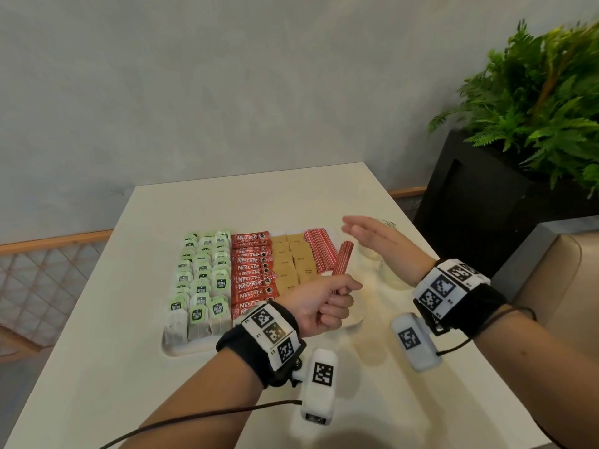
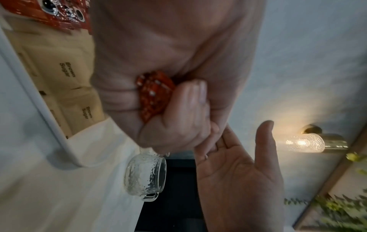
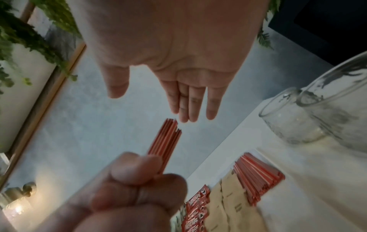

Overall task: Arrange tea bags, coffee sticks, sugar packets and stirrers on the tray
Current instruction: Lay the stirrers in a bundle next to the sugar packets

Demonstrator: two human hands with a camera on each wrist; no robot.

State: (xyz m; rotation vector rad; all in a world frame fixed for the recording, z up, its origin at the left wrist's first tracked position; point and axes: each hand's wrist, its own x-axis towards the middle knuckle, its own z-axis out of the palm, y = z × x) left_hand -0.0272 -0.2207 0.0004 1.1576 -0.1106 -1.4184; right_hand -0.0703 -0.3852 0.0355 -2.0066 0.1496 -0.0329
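A white tray holds rows of green tea bags, red coffee sticks, brown sugar packets and a row of red stirrers. My left hand grips a bundle of red stirrers in its fist, upright over the tray's right front part. The bundle's lower ends show inside the fist. My right hand hovers flat, fingers straight, holding nothing, just right of the bundle's top.
Clear glass jars stand on the white table right of the tray, under the right hand. A black planter with a fern stands beyond the table's right edge. A beige seat is at the right.
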